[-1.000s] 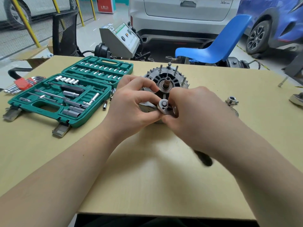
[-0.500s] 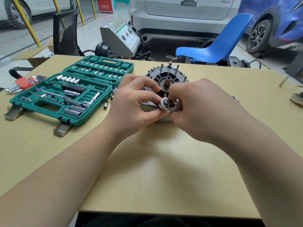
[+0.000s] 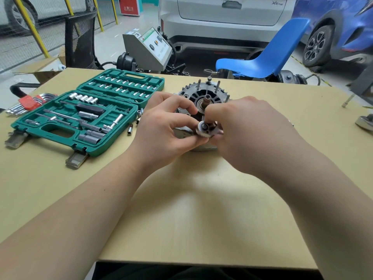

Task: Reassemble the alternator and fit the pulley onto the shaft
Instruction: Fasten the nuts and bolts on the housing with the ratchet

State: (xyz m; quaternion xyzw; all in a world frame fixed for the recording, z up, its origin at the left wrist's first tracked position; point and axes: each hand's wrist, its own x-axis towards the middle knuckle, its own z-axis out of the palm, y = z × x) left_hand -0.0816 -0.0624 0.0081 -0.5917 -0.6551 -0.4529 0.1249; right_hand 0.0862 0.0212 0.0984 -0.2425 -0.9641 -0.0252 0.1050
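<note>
The alternator [image 3: 203,93] stands on the table with its shaft [image 3: 207,98] pointing up and several studs around the rim. In front of it, both my hands hold a small silver ratchet wrench, whose round head [image 3: 203,128] shows between them. My left hand [image 3: 165,128] pinches the head between thumb and fingers from the left. My right hand [image 3: 248,130] curls round the rest of the tool from the right and hides its handle. No pulley is visible; my right hand covers the table just right of the alternator.
An open green socket set [image 3: 80,116] lies at the left, with loose sockets [image 3: 139,116] beside it and red-held hex keys [image 3: 28,102] further left. A metal part [image 3: 365,122] sits at the right table edge. A blue chair [image 3: 262,59] stands behind.
My right hand has moved up and left over the ratchet, now hiding the black handle and the small part to the alternator's right. My left hand stays on the head.
</note>
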